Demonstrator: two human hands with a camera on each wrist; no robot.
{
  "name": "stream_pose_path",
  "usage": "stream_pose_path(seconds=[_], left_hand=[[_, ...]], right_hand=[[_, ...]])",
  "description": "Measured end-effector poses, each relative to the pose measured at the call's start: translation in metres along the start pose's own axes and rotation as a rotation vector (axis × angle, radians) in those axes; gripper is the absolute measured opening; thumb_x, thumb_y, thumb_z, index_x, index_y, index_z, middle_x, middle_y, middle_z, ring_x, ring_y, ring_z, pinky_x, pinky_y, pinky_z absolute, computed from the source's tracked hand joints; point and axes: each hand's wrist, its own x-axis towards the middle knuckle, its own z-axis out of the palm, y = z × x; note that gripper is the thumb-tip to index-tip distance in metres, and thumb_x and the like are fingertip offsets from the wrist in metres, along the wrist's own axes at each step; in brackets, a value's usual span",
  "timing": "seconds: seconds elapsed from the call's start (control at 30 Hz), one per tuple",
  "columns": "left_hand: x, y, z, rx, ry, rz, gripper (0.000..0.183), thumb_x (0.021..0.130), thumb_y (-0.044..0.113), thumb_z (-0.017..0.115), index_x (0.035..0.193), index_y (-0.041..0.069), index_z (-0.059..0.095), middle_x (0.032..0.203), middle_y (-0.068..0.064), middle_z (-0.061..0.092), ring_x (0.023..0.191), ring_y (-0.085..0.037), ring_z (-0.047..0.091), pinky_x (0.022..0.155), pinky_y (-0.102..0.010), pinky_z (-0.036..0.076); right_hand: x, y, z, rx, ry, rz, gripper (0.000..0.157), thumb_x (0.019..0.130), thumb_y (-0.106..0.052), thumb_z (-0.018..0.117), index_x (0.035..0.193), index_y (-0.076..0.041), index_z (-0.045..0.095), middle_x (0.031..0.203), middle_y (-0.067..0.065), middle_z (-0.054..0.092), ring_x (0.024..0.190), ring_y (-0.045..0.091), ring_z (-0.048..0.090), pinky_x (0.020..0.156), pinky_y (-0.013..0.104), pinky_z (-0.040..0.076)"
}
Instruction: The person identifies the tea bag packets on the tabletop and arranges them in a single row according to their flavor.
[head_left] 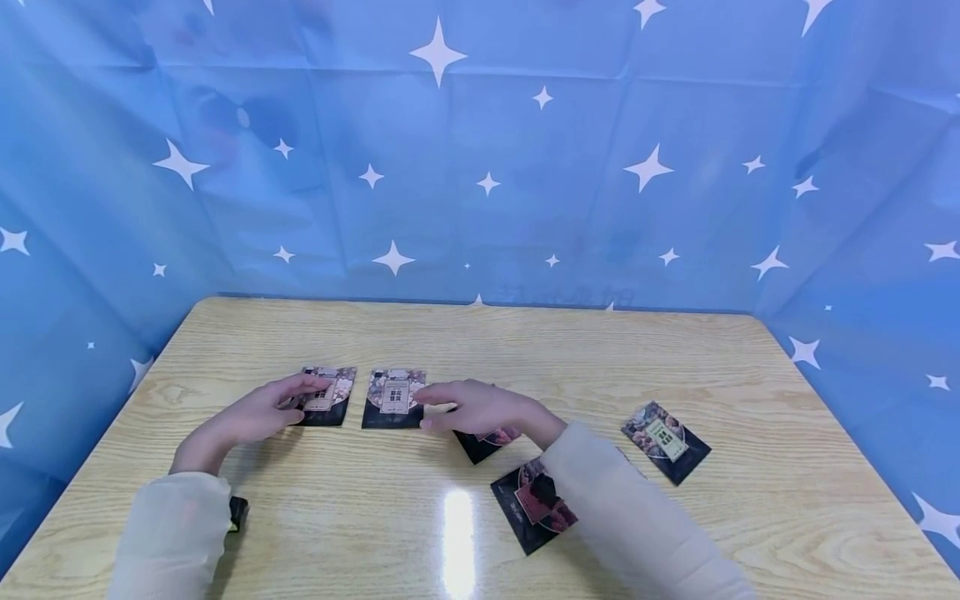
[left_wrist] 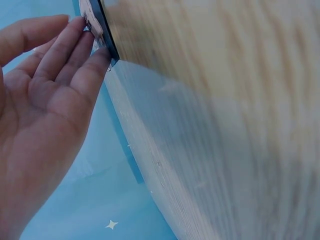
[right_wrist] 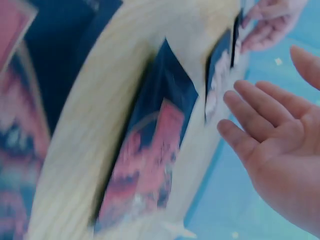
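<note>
My left hand (head_left: 255,410) reaches over a flat packet (head_left: 341,404) with a pink floral print, dark lower edge and pale label. In the left wrist view the fingers (left_wrist: 67,60) are extended, with their tips at the packet's edge (left_wrist: 104,30). My right hand (head_left: 480,408) hovers at the right edge of a similar pale-pink packet (head_left: 393,400), its fingers (right_wrist: 260,110) loosely spread and nothing in them. Beneath the right hand lies a dark packet with a red label (head_left: 487,442), partly hidden by the hand.
Nearer the front, a larger-looking dark packet with a dark red label (head_left: 532,504) lies partly under the right sleeve (head_left: 622,508). Another packet with a pale green label (head_left: 666,442) lies to the right. A small black item (head_left: 237,512) shows beside the left sleeve (head_left: 176,533).
</note>
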Motion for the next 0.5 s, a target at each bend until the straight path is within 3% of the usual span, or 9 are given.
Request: stream_pose_path(seconds=[0.17, 0.5], left_hand=[[0.000, -0.001, 0.000, 0.006, -0.002, -0.005, 0.048, 0.088, -0.011, 0.043, 0.136, -0.006, 0.038, 0.137, -0.033, 0.034, 0.125, -0.049, 0.032, 0.091, -0.054, 0.040], [0.000, -0.002, 0.000, -0.003, -0.012, -0.004, 0.049, 0.089, -0.010, 0.044, 0.137, -0.005, 0.037, 0.139, -0.032, 0.031, 0.126, -0.050, 0.030, 0.089, -0.052, 0.040]], right_hand=[[-0.019, 0.009, -0.012, 0.065, 0.053, 0.000, 0.051, 0.097, -0.024, 0.049, 0.142, -0.003, 0.035, 0.140, 0.011, 0.043, 0.127, 0.025, 0.042, 0.102, 0.038, 0.036], [-0.061, 0.038, -0.017, 0.081, 0.108, -0.031, 0.046, 0.100, -0.020, 0.043, 0.139, 0.005, 0.038, 0.135, 0.019, 0.047, 0.121, 0.030, 0.048, 0.099, 0.043, 0.039]])
